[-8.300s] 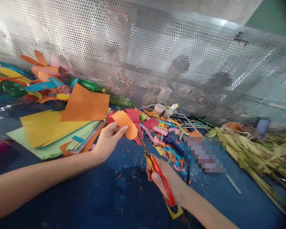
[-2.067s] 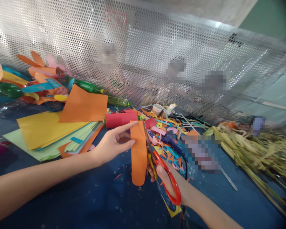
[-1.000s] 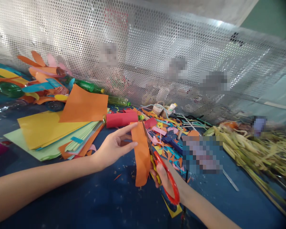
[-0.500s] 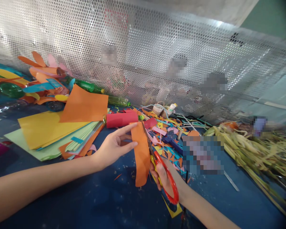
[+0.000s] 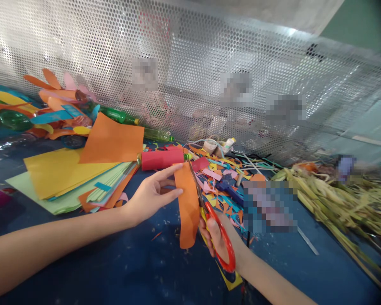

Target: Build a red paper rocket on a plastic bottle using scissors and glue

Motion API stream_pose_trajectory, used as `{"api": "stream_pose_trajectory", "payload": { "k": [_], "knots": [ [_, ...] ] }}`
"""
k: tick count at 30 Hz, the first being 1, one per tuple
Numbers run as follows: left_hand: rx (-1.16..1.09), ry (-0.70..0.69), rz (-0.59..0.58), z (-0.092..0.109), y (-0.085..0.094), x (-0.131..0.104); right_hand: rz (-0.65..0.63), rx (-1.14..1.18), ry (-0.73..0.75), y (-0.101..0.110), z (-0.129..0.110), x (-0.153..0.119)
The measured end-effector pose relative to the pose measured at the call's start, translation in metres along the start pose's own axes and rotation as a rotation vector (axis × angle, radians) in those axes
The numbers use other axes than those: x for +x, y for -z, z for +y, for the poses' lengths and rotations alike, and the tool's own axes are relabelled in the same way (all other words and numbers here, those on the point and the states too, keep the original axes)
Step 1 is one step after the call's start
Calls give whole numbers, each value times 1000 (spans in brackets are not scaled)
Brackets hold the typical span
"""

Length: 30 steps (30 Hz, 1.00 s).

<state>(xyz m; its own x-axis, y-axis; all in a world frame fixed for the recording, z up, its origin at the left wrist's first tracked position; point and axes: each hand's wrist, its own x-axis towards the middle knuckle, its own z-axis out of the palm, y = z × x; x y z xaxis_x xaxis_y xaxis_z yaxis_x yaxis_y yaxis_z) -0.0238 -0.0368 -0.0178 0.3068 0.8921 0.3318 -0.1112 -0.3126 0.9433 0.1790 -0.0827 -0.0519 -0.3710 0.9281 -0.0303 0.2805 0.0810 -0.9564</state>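
My left hand (image 5: 157,188) pinches an orange paper strip (image 5: 188,216) between thumb and fingers near its upper left edge. The strip hangs down with a curled, rounded lower end. My right hand (image 5: 216,235) grips scissors (image 5: 224,243) with red and yellow handles, fingers through the loops. The dark blades lie along the right edge of the strip, pointing up toward its top. Just behind the strip lies a bottle wrapped in red paper (image 5: 161,159), on its side.
Stacked coloured paper sheets (image 5: 60,173) lie at left, paper flowers (image 5: 60,106) and bottles behind them. Paper scraps (image 5: 214,176) are strewn right of centre, with a blue glue gun-like tool (image 5: 229,192). Dried husks (image 5: 333,207) lie at right. A perforated metal screen (image 5: 190,59) stands behind.
The scissors' handles and my right hand have shifted very slightly to the left. My left hand and the paper strip stay almost still.
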Motion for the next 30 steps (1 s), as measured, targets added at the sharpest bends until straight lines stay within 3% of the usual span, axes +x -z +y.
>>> {"api": "stream_pose_trajectory", "payload": {
  "k": [8,13,18,25,30],
  "knots": [
    [-83,37,10,6,1,3,9,-82,68,5,-7,2],
    [-232,179,60,6,-2,3,-9,-76,117,5,-8,2],
    [-310,283,-50,4,-4,3,-43,-74,121,5,-9,0],
    [-206,269,34,7,4,6,-10,-42,115,6,-7,0],
    [-95,245,6,11,7,8,-18,-47,153,2,-15,1]
  ]
}}
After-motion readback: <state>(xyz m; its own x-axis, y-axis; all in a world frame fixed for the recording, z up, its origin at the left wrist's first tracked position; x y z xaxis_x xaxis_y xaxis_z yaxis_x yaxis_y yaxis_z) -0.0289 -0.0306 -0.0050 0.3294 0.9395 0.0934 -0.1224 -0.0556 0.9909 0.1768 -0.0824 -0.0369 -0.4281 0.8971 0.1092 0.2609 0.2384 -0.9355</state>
